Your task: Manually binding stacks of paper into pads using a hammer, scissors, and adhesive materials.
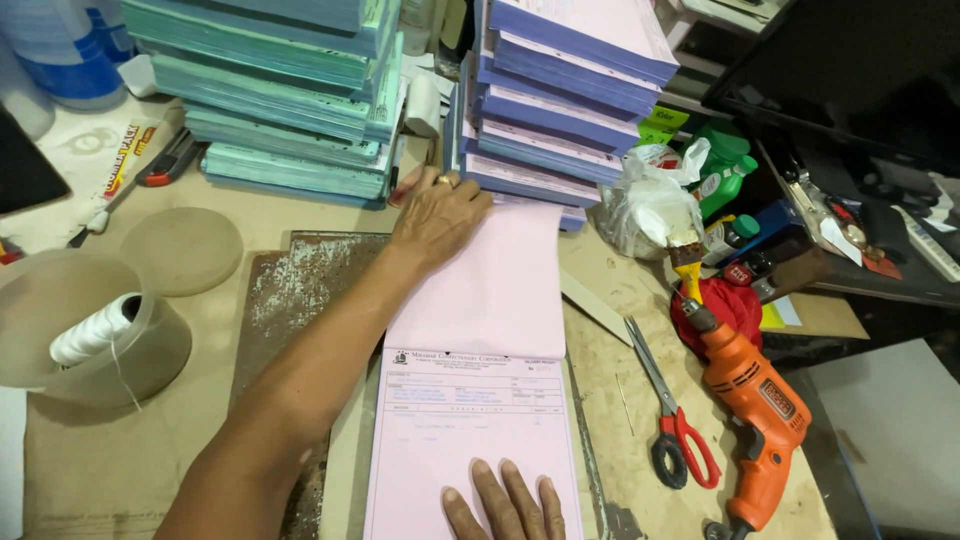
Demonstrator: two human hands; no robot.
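Small print or bookbinding workshop — not a home or tidy office. Upper half of the frame: tall stacks of green pads [290,90] and stacks of purple pads [560,90], all bound form books. Centre: a pink form pad [470,400] lying open on a worn, scratched wooden bench [120,460]. Right side holds tools — red-handled scissors [675,420], an orange power drill [755,400], a glue brush [685,255], green bottles [725,175]. Lower left: a spool of white thread [95,330] in a clear tub. Upper left: a utility knife [165,165]. Cluttered, working surfaces everywhere.
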